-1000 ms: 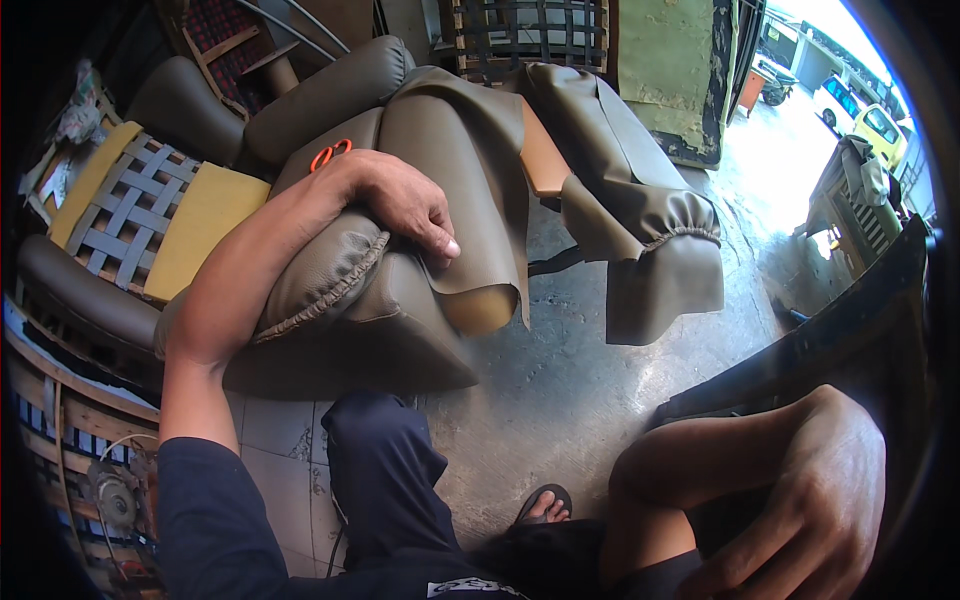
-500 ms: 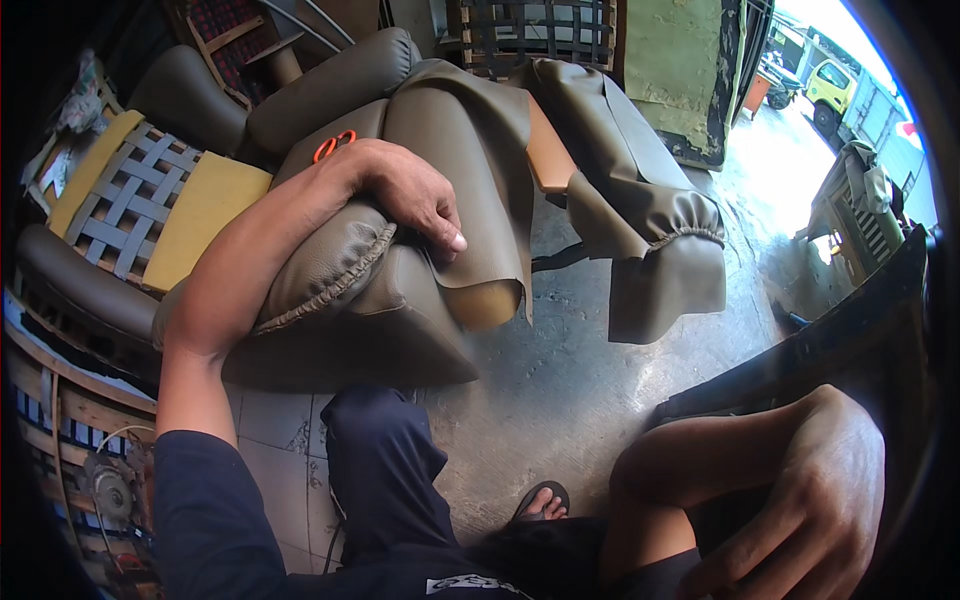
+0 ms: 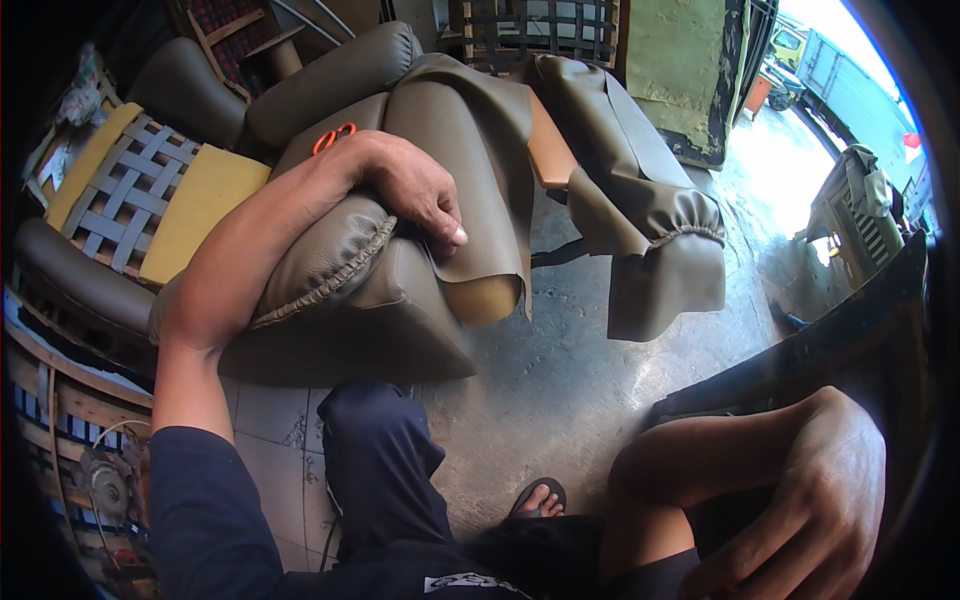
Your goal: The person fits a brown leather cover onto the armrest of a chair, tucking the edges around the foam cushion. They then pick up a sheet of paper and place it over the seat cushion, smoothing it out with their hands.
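My left forearm lies over the padded brown armrest (image 3: 325, 260) with its gathered seam. From its end my left hand (image 3: 415, 195) droops loosely over the brown seat cover, thumb outward, fingers bent and partly hidden, nothing seen in them. Scissors with orange handles (image 3: 334, 139) lie on the upholstery just beyond that forearm. At lower right my right hand (image 3: 815, 500) hangs from a bent wrist, fingers loosely apart and pointing down. Its fingertips run past the lower edge, and nothing shows in its grasp. Brown cover material (image 3: 490, 110) drapes over the seat's edge, above yellow foam (image 3: 485, 300).
Another brown padded piece (image 3: 620, 130) with a loose flap stands at centre right. Woven webbing (image 3: 135, 195) and yellow foam fill a frame at left. A dark piece of furniture (image 3: 820, 350) borders the right. Outside, a truck (image 3: 850, 85) shows at upper right.
Outside, the truck with the yellow cab has moved left, and more of its grey side shows. Both my hands stay in place; the view has shifted very slightly.
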`<action>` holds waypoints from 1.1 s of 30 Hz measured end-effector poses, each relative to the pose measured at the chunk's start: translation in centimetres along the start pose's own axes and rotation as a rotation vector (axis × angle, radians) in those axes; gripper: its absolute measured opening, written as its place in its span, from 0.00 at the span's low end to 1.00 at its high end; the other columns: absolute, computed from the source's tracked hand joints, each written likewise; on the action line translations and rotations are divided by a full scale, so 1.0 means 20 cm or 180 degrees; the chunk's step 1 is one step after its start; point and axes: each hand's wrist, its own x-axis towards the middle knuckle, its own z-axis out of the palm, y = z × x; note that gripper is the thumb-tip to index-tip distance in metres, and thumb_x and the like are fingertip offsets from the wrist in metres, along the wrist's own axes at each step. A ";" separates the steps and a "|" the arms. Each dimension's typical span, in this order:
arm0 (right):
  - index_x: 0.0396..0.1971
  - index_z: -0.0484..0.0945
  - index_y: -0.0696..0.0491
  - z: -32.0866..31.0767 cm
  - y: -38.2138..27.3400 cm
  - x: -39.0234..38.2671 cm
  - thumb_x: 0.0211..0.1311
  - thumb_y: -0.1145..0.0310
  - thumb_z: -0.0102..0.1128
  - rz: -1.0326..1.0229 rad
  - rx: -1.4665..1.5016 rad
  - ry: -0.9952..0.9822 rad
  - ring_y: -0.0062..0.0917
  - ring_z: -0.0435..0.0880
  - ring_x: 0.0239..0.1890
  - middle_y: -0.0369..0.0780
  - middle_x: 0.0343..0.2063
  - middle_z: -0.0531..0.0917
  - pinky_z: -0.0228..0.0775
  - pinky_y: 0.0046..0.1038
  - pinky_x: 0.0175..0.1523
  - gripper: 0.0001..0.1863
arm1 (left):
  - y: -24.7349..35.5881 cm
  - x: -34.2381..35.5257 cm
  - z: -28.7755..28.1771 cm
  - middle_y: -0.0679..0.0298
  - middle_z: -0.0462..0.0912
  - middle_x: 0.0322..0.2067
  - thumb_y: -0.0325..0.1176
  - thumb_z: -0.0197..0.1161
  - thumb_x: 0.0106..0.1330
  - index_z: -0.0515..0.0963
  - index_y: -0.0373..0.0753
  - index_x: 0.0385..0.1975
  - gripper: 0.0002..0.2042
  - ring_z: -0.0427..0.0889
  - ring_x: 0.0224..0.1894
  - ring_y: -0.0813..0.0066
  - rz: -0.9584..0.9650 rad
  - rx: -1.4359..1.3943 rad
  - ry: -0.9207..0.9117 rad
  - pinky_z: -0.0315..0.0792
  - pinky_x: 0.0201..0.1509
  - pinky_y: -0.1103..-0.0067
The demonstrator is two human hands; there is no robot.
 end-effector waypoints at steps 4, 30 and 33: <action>0.27 0.79 0.50 -0.02 0.00 -0.01 0.64 0.77 0.48 -0.0024 0.0023 -0.0111 0.31 0.87 0.38 0.40 0.30 0.84 0.77 0.31 0.53 0.11 | -0.02 0.00 0.01 0.61 0.89 0.50 0.55 0.56 0.77 0.85 0.42 0.55 0.23 0.85 0.55 0.67 0.0061 -0.0039 -0.0048 0.74 0.61 0.74; 0.30 0.80 0.55 -0.07 -0.07 -0.11 0.67 0.82 0.43 0.0073 0.0033 -0.0811 0.35 0.88 0.43 0.44 0.33 0.85 0.76 0.36 0.64 0.14 | 0.03 -0.02 0.00 0.62 0.89 0.52 0.55 0.55 0.78 0.85 0.42 0.55 0.24 0.85 0.56 0.70 -0.0119 0.0010 0.0011 0.74 0.61 0.75; 0.30 0.81 0.55 -0.08 -0.08 -0.12 0.67 0.82 0.43 0.0101 0.0041 -0.0878 0.36 0.88 0.43 0.45 0.33 0.85 0.76 0.36 0.65 0.14 | 0.00 -0.01 0.00 0.62 0.89 0.52 0.55 0.55 0.77 0.85 0.42 0.55 0.24 0.85 0.56 0.69 -0.0068 -0.0008 -0.0017 0.74 0.61 0.74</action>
